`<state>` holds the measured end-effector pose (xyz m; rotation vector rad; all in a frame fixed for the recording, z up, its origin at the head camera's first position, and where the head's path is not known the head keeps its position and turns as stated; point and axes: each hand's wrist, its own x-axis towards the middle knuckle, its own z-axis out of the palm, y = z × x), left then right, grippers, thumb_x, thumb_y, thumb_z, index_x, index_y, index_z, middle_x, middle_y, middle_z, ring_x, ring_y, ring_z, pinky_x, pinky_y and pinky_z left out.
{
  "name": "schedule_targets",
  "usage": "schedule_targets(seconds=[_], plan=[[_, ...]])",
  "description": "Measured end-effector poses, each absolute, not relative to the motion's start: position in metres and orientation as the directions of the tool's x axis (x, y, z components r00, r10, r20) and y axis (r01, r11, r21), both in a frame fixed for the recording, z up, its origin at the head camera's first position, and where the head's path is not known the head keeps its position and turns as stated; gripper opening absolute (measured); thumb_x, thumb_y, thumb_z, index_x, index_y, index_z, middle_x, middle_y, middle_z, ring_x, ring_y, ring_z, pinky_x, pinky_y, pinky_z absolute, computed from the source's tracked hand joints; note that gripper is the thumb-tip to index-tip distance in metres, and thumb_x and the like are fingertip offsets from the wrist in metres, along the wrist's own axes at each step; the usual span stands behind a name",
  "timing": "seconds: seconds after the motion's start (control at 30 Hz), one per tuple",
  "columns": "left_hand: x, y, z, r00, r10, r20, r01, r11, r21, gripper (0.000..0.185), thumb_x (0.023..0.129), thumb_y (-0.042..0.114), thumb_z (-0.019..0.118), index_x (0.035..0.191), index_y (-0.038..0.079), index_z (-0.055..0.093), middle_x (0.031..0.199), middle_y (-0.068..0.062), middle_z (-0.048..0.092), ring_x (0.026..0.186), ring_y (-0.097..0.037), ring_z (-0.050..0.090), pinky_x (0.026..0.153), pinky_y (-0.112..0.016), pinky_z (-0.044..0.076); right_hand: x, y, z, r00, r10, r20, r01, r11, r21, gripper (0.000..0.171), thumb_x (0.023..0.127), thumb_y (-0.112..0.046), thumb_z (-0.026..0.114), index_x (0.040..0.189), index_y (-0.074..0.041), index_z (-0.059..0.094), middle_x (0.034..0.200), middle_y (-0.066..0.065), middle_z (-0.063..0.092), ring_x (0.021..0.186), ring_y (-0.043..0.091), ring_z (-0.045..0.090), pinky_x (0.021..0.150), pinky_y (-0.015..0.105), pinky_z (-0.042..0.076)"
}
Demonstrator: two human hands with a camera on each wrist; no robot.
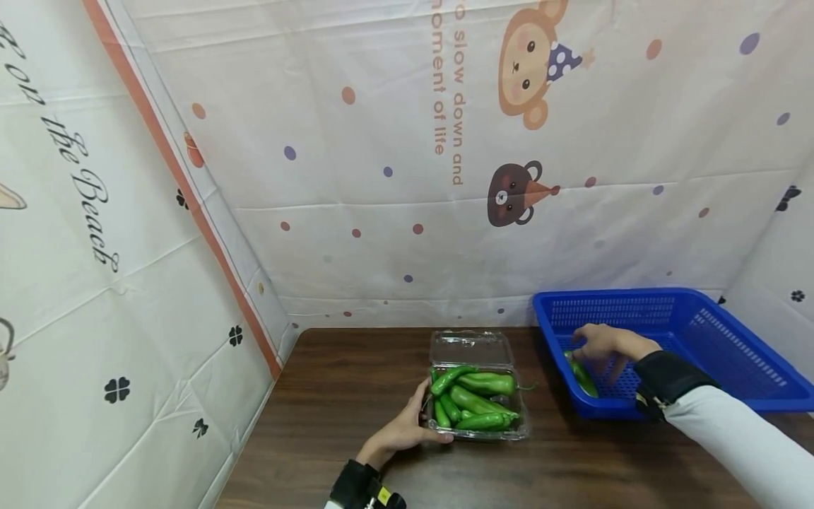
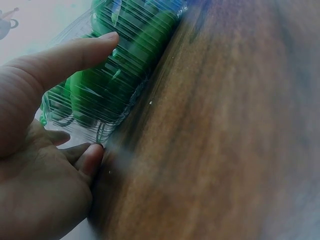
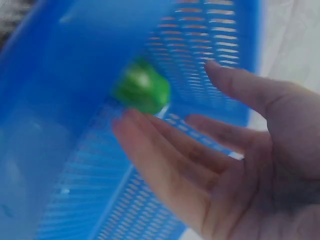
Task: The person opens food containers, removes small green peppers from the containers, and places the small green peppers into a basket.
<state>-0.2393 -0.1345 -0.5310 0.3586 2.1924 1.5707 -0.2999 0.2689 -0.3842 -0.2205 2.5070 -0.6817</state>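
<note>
A clear plastic clamshell container (image 1: 486,433) sits on the table, lid raised at the back, with several green peppers (image 1: 486,384) inside. My left hand (image 1: 402,427) holds its near left corner, thumb along the front wall and fingers on the left side. In the left wrist view the thumb (image 2: 82,56) lies against the ribbed wall. To the right, my right hand (image 1: 600,345) reaches into a blue basket (image 1: 753,353), fingers spread and holding nothing. Beside it, a green pepper (image 1: 584,379) leans by the basket's left wall; the right wrist view shows this pepper (image 3: 147,90) blurred, just beyond the fingertips.
The dark wooden table (image 1: 324,396) runs to a white printed cloth (image 1: 381,254) hanging at the back. A similar cloth (image 1: 146,339) covers the left side. The slotted basket is set against the right cloth, and its raised rim stands between it and the container.
</note>
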Motion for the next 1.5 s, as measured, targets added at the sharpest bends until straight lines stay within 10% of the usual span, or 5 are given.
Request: schedule_targets(seconds=[0.23, 0.43, 0.67, 1.5], plan=[[-0.238, -0.136, -0.531, -0.880, 0.436, -0.188, -0.031, 0.342, 0.939, 0.116, 0.080, 0.021, 0.089, 0.165, 0.026, 0.012, 0.162, -0.023, 0.023, 0.128, -0.036, 0.046, 0.108, -0.057, 0.039, -0.294, 0.243, -0.357, -0.942, -0.320, -0.099, -0.272, 0.904, -0.329, 0.051, 0.099, -0.025, 0.066, 0.131, 0.014, 0.058, 0.119, 0.036, 0.063, 0.097, 0.044, 0.067, 0.073, 0.050, 0.056], [-0.238, -0.136, -0.530, -0.878, 0.437, -0.193, -0.034, 0.345, 0.938, 0.116, 0.081, 0.022, 0.089, 0.165, 0.026, 0.010, 0.163, -0.023, 0.022, 0.129, -0.037, 0.046, 0.108, -0.057, 0.040, -0.287, 0.202, -0.338, -0.939, -0.341, 0.047, -0.334, 0.871, -0.361, 0.050, 0.098, -0.028, 0.068, 0.134, 0.007, 0.060, 0.105, 0.023, 0.067, 0.072, 0.023, 0.060, 0.059, 0.036, 0.046], [-0.237, -0.135, -0.530, -0.877, 0.444, -0.182, -0.023, 0.339, 0.940, 0.117, 0.080, 0.021, 0.089, 0.166, 0.025, 0.010, 0.163, -0.023, 0.022, 0.130, -0.036, 0.045, 0.109, -0.057, 0.039, -0.278, 0.161, -0.342, -0.889, -0.399, 0.224, -0.456, 0.816, -0.356, 0.044, 0.094, -0.021, 0.073, 0.131, 0.003, 0.065, 0.128, 0.030, 0.063, 0.101, 0.041, 0.065, 0.075, 0.048, 0.054], [-0.242, -0.135, -0.530, -0.863, 0.472, -0.179, -0.031, 0.304, 0.952, 0.116, 0.083, 0.023, 0.087, 0.166, 0.027, 0.006, 0.165, -0.023, 0.017, 0.137, -0.037, 0.041, 0.112, -0.060, 0.035, -0.277, 0.082, -0.428, -0.772, -0.621, 0.131, -0.619, 0.690, -0.375, 0.039, 0.097, -0.009, 0.068, 0.135, 0.003, 0.062, 0.139, 0.026, 0.058, 0.131, 0.045, 0.054, 0.108, 0.061, 0.044]])
